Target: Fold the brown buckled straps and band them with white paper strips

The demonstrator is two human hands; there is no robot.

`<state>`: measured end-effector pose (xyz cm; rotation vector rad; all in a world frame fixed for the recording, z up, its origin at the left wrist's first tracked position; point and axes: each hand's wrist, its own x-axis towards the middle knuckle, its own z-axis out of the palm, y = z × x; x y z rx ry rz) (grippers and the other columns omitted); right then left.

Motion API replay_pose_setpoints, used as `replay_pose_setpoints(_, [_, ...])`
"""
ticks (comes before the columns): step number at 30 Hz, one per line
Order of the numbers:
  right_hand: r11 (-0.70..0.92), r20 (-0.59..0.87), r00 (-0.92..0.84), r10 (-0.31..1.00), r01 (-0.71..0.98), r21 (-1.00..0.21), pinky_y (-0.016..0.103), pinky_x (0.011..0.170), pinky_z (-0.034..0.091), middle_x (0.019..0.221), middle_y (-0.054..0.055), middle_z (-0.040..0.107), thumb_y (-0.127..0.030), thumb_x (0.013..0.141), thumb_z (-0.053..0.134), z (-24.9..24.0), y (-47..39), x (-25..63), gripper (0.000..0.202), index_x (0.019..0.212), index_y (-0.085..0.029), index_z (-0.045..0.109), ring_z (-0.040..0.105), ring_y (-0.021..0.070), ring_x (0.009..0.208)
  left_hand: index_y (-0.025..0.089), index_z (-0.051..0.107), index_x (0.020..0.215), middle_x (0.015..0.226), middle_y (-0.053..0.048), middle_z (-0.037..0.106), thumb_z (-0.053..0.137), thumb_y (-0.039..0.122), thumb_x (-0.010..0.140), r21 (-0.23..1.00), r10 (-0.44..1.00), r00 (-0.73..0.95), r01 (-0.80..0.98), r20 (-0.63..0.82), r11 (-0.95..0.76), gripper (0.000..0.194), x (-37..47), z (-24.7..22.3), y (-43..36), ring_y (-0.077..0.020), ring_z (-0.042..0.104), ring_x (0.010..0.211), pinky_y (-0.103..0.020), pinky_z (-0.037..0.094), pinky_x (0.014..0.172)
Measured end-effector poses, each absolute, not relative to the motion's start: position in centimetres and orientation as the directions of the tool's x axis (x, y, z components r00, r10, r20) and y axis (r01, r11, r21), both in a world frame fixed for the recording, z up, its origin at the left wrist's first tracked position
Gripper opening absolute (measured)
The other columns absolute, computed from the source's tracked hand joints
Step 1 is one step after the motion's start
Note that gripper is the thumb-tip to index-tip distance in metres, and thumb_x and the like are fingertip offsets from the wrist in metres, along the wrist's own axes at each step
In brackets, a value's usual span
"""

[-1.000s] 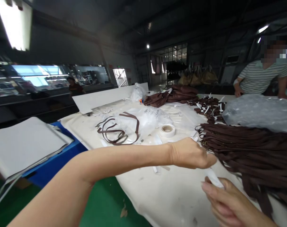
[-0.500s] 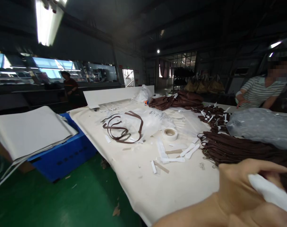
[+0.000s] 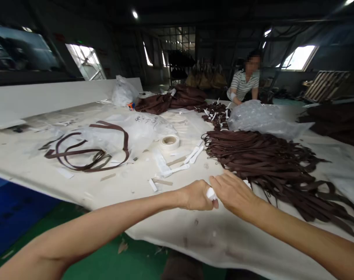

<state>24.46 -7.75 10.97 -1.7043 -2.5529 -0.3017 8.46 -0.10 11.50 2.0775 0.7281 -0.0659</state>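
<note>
Both hands meet above the near edge of the pale table. My left hand is closed round a crumpled white strip. Against it, my right hand is closed on the same white piece, a bit of which sticks out behind its knuckles. To the right lies a large pile of dark brown straps. Past my left hand are white plastic-like strips and a white tape roll. A loosely coiled brown strap rests further left.
Clear plastic bags lie behind the strap pile, with brown fabric at the far side. A person in a striped shirt leans at the table's far side. A blue box stands at the lower left.
The view has swung right. Both arms now show fully in front, with the hands together at the centre; before, hands were only partly visible at the lower right with the white piece.
</note>
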Motion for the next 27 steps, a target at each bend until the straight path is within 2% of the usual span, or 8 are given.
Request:
replay_pose_setpoints(2, [0.233, -0.029, -0.232, 0.972, 0.972, 0.010, 0.034, 0.074, 0.051, 0.085, 0.012, 0.069, -0.005, 0.088, 0.043, 10.9, -7.4, 24.0, 0.024, 0.097, -0.013, 0.064, 0.068, 0.0235, 0.080, 0.016, 0.074, 0.088, 0.073, -0.002, 0.071, 0.060, 0.015, 0.072, 0.567, 0.449, 0.817, 0.575, -0.361, -0.590, 0.022, 8.8, 12.2, -0.2, -0.0182, 0.066, 0.067, -0.024, 0.050, 0.059])
replay_pose_setpoints(5, [-0.065, -0.328, -0.080, 0.941, 0.911, -0.406, 0.025, 0.054, 0.041, 0.064, 0.003, 0.060, -0.015, 0.085, 0.055, 11.2, -7.3, 23.2, 0.006, 0.080, -0.016, 0.058, 0.059, 0.0165, 0.058, 0.014, 0.071, 0.094, 0.081, -0.011, 0.074, 0.061, 0.015, 0.076, 0.151, 0.466, 0.839, 0.519, -0.282, -0.842, 0.021, 9.1, 12.8, 0.0, -0.0267, 0.071, 0.076, -0.034, 0.055, 0.068])
replay_pose_setpoints(7, [-0.373, -0.534, -0.077, 0.842, 0.633, -0.679, 0.022, 0.044, 0.032, 0.050, -0.006, 0.045, -0.019, 0.079, 0.062, 11.4, -7.6, 22.8, 0.012, 0.073, -0.019, 0.052, 0.043, 0.0096, 0.043, 0.013, 0.067, 0.101, 0.080, -0.013, 0.073, 0.060, 0.019, 0.081, -0.038, 0.388, 0.899, 0.389, -0.201, -0.921, 0.022, 9.0, 12.8, 0.3, -0.0286, 0.071, 0.073, -0.037, 0.055, 0.065])
replay_pose_setpoints(9, [-0.594, -0.639, -0.179, 0.748, 0.247, -0.765, 0.019, 0.037, 0.024, 0.044, -0.011, 0.033, -0.021, 0.077, 0.064, 11.4, -8.3, 22.3, 0.017, 0.071, -0.020, 0.048, 0.025, 0.0055, 0.036, 0.011, 0.064, 0.104, 0.077, -0.011, 0.071, 0.059, 0.026, 0.086, -0.135, 0.264, 0.960, 0.251, -0.089, -0.958, 0.024, 8.5, 12.7, 0.7, -0.0261, 0.070, 0.067, -0.034, 0.054, 0.059])
replay_pose_setpoints(12, [-0.672, -0.557, -0.420, 0.716, -0.200, -0.713, 0.016, 0.033, 0.019, 0.039, -0.013, 0.026, -0.028, 0.077, 0.068, 10.9, -9.8, 21.2, 0.024, 0.066, -0.019, 0.048, 0.015, 0.0036, 0.035, 0.011, 0.061, 0.108, 0.073, -0.006, 0.067, 0.051, 0.031, 0.092, -0.263, 0.038, 0.990, 0.072, 0.133, -0.962, 0.027, 7.7, 12.6, 1.2, -0.0197, 0.065, 0.058, -0.027, 0.046, 0.047])
replay_pose_setpoints(17, [-0.624, -0.123, -0.659, 0.742, -0.612, -0.485, 0.013, 0.031, 0.022, 0.038, -0.013, 0.024, -0.037, 0.080, 0.073, 10.0, -11.8, 18.7, 0.041, 0.059, -0.019, 0.042, 0.016, 0.0028, 0.032, 0.014, 0.060, 0.108, 0.063, 0.002, 0.058, 0.038, 0.021, 0.098, -0.340, -0.216, 0.839, -0.040, 0.499, -0.940, 0.025, 7.1, 13.1, 1.2, -0.0126, 0.053, 0.048, -0.026, 0.035, 0.042])
replay_pose_setpoints(22, [-0.438, 0.233, -0.527, 0.818, -0.831, -0.342, 0.012, 0.032, 0.029, 0.040, -0.014, 0.026, -0.042, 0.086, 0.066, 9.7, -12.1, 16.4, 0.036, 0.068, -0.020, 0.044, 0.015, 0.0021, 0.030, 0.016, 0.062, 0.107, 0.055, 0.006, 0.053, 0.044, 0.017, 0.097, -0.198, -0.140, 0.594, 0.033, 0.792, -0.980, 0.021, 8.6, 13.8, 0.5, -0.0094, 0.050, 0.047, -0.023, 0.035, 0.046])
replay_pose_setpoints(27, [-0.212, 0.391, -0.310, 0.866, -0.938, -0.273, 0.013, 0.030, 0.030, 0.031, -0.018, 0.022, -0.067, 0.081, 0.059, 9.7, -11.4, 13.5, 0.053, 0.066, -0.024, 0.032, 0.014, 0.0011, 0.020, 0.019, 0.065, 0.105, 0.056, 0.008, 0.059, 0.050, 0.010, 0.094, 0.075, 0.113, 0.278, 0.144, 0.954, -0.987, 0.021, 11.3, 13.1, -0.4, -0.0061, 0.053, 0.047, -0.020, 0.039, 0.051])
